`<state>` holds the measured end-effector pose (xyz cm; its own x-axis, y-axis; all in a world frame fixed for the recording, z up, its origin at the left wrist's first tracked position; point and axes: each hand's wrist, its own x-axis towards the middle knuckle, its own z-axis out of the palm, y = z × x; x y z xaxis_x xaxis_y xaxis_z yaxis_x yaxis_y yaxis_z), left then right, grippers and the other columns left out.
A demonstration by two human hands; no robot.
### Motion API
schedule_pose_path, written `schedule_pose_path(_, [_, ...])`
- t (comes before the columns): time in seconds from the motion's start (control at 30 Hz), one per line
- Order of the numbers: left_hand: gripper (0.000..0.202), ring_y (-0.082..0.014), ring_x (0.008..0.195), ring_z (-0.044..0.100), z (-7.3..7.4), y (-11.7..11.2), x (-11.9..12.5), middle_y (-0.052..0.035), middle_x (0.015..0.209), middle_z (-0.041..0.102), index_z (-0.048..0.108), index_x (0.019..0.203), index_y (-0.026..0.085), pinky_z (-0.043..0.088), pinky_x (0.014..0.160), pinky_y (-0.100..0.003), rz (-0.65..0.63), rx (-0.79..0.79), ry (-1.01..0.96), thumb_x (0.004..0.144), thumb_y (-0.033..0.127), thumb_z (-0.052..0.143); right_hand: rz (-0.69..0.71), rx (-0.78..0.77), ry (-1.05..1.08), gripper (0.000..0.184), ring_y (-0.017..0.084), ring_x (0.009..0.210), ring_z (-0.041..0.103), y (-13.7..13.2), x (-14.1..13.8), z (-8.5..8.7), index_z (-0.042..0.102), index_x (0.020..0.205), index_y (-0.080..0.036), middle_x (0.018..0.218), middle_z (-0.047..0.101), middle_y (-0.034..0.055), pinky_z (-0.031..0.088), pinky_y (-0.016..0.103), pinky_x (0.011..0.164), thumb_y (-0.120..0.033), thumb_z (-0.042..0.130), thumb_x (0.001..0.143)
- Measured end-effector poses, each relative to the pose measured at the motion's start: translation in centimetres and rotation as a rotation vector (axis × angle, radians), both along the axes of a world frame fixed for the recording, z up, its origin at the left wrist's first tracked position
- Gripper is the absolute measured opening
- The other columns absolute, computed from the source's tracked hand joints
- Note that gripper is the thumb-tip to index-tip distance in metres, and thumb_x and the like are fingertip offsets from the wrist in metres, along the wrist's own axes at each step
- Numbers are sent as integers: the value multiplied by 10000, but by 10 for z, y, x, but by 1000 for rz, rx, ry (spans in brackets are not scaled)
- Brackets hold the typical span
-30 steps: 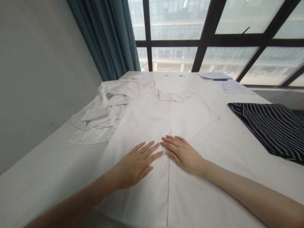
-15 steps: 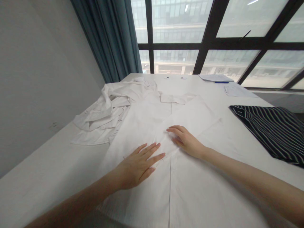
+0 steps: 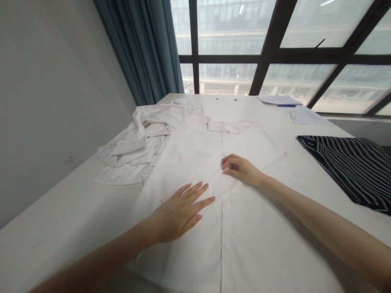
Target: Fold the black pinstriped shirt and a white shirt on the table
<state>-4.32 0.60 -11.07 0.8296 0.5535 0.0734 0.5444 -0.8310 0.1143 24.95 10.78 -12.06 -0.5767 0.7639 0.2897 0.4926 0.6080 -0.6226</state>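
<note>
No legible text; papers seemingly too indistinct

The white shirt is matt cloth, smooth with faint creases; the heaped white cloth is equally matt but heavily rumpled, and the striped garment is smooth-faced fabric. The tabletop shows a smooth, hard-looking white finish and bears thin matt paper sheets. The curtain is matt folded cloth, the window panes are glossy glass, and the wall is matt.

This looks like an office — papers, pen, gridded windows.
</note>
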Motion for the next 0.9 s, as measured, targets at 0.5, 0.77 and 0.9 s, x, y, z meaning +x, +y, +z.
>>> schedule_pose_path(0.5, [551,-252,1466,234,2,0,0,-75,1596,250,280,1510,308,251,1169,-465,3,-3,31,981,256,426,-318,66,-636,605,265,1470,204,61,29,-12,286,1519,-344,1600,247,-17,204,566,1152,-576,144,978])
schedule_pose_path(0.77, [582,-260,1467,229,4,0,0,-82,1597,243,272,1514,306,244,1171,-468,4,-14,31,965,241,453,-512,29,-678,644,263,1465,223,96,59,-16,288,1523,-304,1603,235,4,210,552,1154,-592,163,962])
schedule_pose_path(0.9, [584,-260,1468,226,3,0,0,-79,1598,240,277,1512,307,247,1170,-469,4,-24,21,961,246,461,-612,16,-679,650,284,1447,267,109,74,-16,321,1513,-264,1594,264,44,235,572,1137,-581,186,961])
